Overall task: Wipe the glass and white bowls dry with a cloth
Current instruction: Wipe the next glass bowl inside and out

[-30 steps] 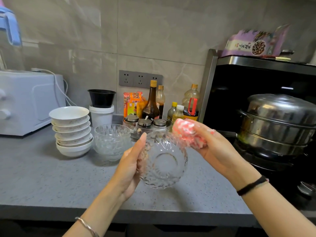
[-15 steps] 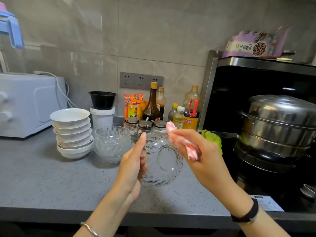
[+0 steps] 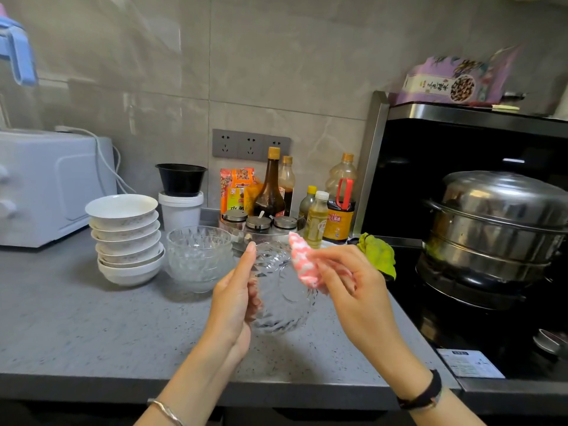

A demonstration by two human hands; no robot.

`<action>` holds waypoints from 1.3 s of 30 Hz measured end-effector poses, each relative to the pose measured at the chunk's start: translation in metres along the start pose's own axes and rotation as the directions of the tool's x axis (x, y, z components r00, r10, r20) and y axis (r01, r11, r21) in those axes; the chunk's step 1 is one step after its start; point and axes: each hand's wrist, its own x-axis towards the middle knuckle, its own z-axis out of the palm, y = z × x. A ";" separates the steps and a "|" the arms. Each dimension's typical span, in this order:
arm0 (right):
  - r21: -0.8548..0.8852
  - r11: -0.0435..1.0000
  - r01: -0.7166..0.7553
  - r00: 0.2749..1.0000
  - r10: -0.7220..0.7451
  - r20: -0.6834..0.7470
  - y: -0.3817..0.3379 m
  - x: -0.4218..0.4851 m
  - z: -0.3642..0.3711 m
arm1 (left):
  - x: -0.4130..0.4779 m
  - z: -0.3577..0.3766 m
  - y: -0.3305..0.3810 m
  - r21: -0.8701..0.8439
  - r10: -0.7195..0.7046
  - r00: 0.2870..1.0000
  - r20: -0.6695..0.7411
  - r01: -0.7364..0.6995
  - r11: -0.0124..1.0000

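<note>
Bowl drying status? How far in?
In hand: left hand holds one glass bowl on its side above the counter; right hand pinches the pink-and-white cloth at it. Done or left: stacked glass bowls and stacked white bowls sit on the counter; wet or dry cannot be told.

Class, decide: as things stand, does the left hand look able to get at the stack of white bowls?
Not readily: the left hand grips the glass bowl. The path itself looks free, over bare counter in front of the stacked glass bowls to the white bowls.
</note>
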 end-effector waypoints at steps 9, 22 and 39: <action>-0.077 0.984 0.160 0.987 -0.162 -0.016 0.016 0.001 0.001 | 0.005 0.002 -0.008 -0.071 -0.115 0.993 0.018 0.116 0.991; -0.488 0.786 0.380 0.922 -0.281 0.266 0.012 -0.006 0.022 | 0.001 0.014 0.000 -0.097 -0.052 0.997 -0.056 0.047 0.994; -0.567 0.762 0.314 0.949 -0.233 0.213 0.008 -0.023 0.033 | 0.002 0.011 0.001 -0.118 -0.011 1.000 0.021 0.013 0.993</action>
